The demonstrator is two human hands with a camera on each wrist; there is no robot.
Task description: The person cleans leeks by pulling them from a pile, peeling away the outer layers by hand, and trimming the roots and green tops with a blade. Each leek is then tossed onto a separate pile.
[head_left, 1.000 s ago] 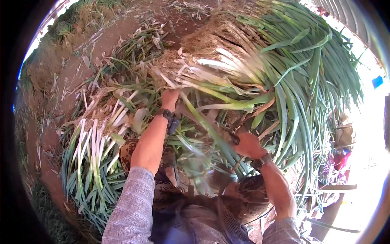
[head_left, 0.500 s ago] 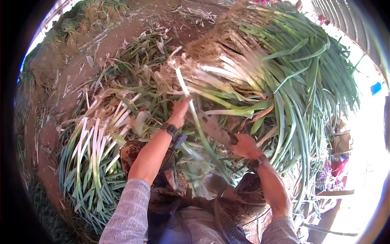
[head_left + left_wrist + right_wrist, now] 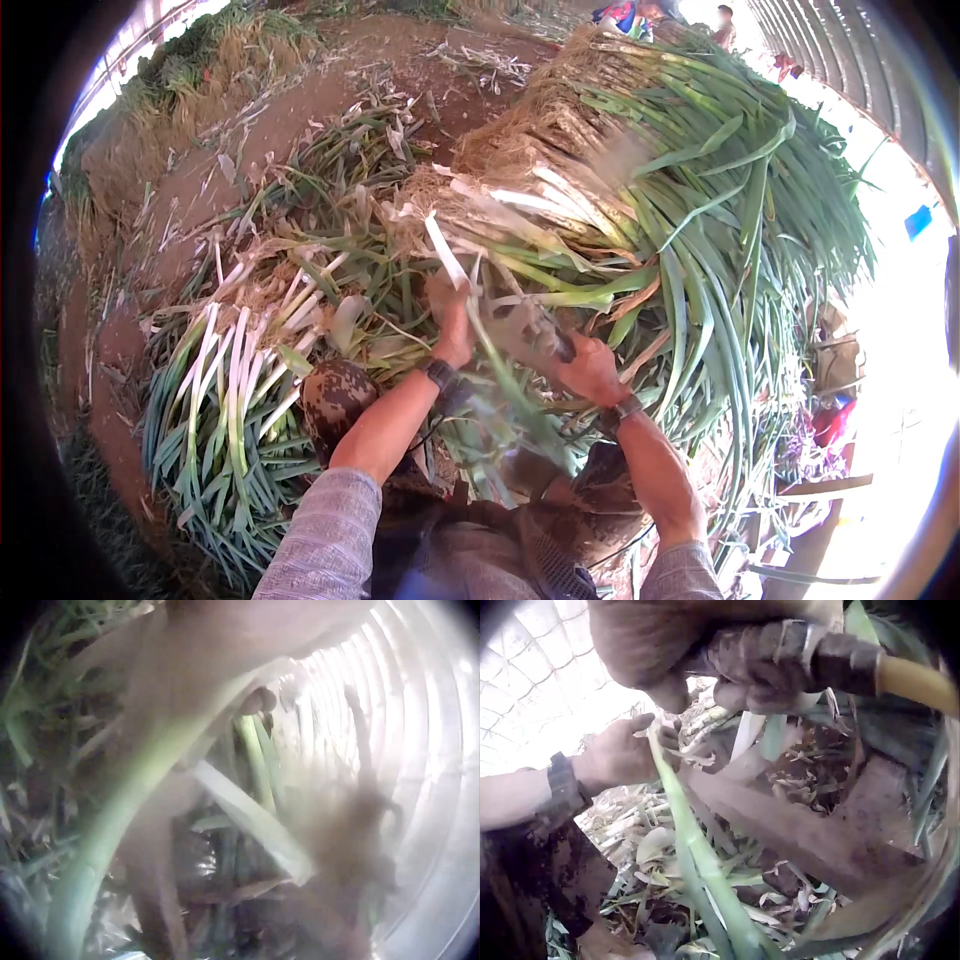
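My left hand was curled round a single leek, fingers and thumb closed on the stalk where white turns to green. Its pale root end stuck up and away from me, and its green leaves trailed down toward my lap. In the right wrist view the stalk ran diagonally down from that fist. My right hand was clenched tight on the dark handle of a knife, with the muddy flat blade angled toward the leek just beside my left hand; blur hid whether the edge touched it. Beyond both hands rose the big heap of uncleaned leeks, with matted roots facing me. A laid-out bundle of white-stemmed ones lay well off to my left, on bare soil strewn with scraps.
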